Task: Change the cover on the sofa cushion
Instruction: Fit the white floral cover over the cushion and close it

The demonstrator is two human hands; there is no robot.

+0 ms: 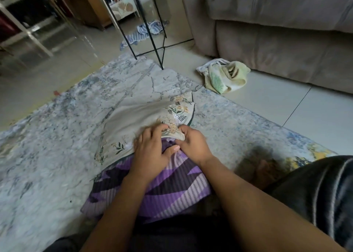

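A purple striped cushion [152,190] lies on the rug right in front of me. A beige cover with a floral print [137,118] lies flat beyond it, its open edge bunched over the cushion's far end. My left hand [150,152] lies over the cushion top, fingers curled onto the cover's edge. My right hand [193,143] pinches the bunched floral edge beside it. Motion blur softens the left fingers.
A grey-blue patterned rug [57,137] covers the floor. A crumpled green and cream cloth [225,78] lies on the tiles near the beige sofa [286,32]. A black metal stand [149,32] rises at the rug's far edge. A striped cloth [145,32] lies behind it.
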